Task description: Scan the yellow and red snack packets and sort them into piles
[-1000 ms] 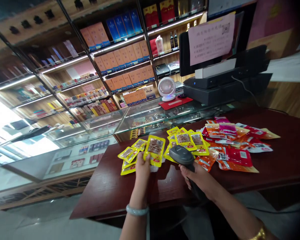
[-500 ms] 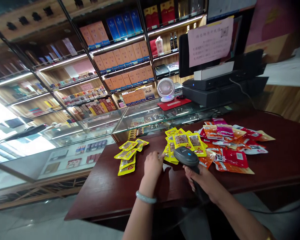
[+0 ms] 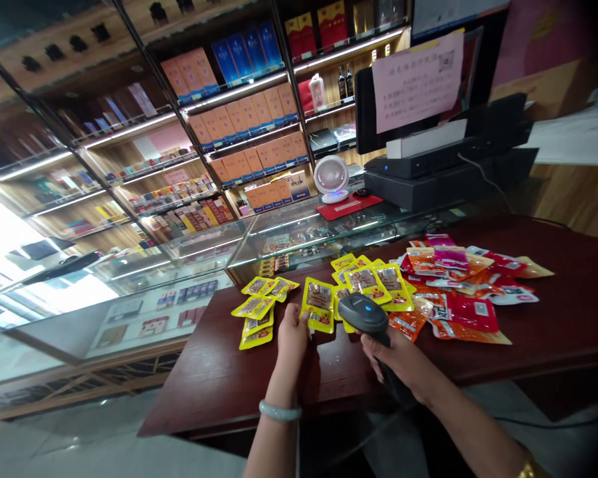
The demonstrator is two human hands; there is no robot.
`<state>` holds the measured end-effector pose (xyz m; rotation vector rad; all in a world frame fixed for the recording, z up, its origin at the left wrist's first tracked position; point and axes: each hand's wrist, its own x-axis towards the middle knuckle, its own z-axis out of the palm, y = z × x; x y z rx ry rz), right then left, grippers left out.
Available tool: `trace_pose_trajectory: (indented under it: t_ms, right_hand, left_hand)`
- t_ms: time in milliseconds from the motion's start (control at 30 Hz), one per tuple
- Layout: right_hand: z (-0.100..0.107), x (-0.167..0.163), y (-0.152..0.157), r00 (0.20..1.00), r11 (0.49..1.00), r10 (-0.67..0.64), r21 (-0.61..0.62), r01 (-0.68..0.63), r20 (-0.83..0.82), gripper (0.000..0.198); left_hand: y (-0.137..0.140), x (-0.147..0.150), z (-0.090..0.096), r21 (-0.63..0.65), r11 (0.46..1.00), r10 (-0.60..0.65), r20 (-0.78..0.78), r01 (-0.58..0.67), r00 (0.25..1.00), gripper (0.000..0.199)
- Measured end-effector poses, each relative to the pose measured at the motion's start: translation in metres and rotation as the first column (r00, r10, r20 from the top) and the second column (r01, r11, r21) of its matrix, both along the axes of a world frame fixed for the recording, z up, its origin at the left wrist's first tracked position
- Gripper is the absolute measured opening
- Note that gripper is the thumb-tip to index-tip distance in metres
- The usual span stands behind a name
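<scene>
My left hand (image 3: 293, 335), with a pale bangle at the wrist, pinches the lower left edge of a yellow snack packet (image 3: 319, 304) that stands tilted toward me above the table. My right hand (image 3: 396, 358) is wrapped round the handle of a black barcode scanner (image 3: 363, 313), whose head points toward the packets and shows a small blue light. Behind the scanner lies a pile of yellow snack packets (image 3: 366, 282), partly covered by it. A smaller group of yellow packets (image 3: 256, 307) lies left of my left hand.
Red, orange and pink snack packets (image 3: 458, 279) are heaped on the right of the dark red table (image 3: 204, 378). A glass display counter (image 3: 279, 229) borders its far side. Beyond are a small white fan (image 3: 331, 178), a red mat (image 3: 349, 207) and a monitor (image 3: 366, 109) with a pink paper.
My left hand has drawn one yellow packet from the middle pile and moved slightly left, raising it upright. The scanner in my right hand has shifted a little left.
</scene>
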<state>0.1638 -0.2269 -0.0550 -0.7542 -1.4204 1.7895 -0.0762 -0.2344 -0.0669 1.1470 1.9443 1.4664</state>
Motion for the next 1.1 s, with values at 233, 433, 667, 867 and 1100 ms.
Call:
trace_pose_trajectory:
  t_ms: [233,433,667,867,1100]
  right_hand:
    - [0.016,-0.017,-0.003,0.997,0.997,0.072,0.027,-0.073,0.018,0.049]
    - [0.012,-0.021,-0.007,0.998,0.998,0.056,0.004,-0.056,0.010,0.050]
    - [0.003,-0.009,-0.007,0.999,0.999,0.033,-0.006,-0.033,-0.014,0.045]
    - [0.004,0.009,-0.001,0.999,0.998,-0.040,-0.058,0.039,-0.013,0.047]
    - [0.013,0.024,0.002,0.992,0.990,-0.124,-0.064,0.122,-0.013,0.048]
  left_hand:
    - [-0.029,-0.007,0.002,0.127,0.991,-0.048,0.106,0.035,0.993,0.036]
    - [-0.037,-0.011,0.004,0.145,0.989,-0.017,0.105,0.002,0.994,0.039]
    - [-0.033,-0.051,0.028,0.136,0.943,0.319,-0.112,-0.303,0.941,0.040]
    - [-0.020,-0.017,0.045,0.101,0.934,0.330,-0.614,-0.344,0.717,0.031]
    - [0.007,0.066,0.024,-0.376,0.927,-0.244,-0.585,0.008,0.773,0.051]
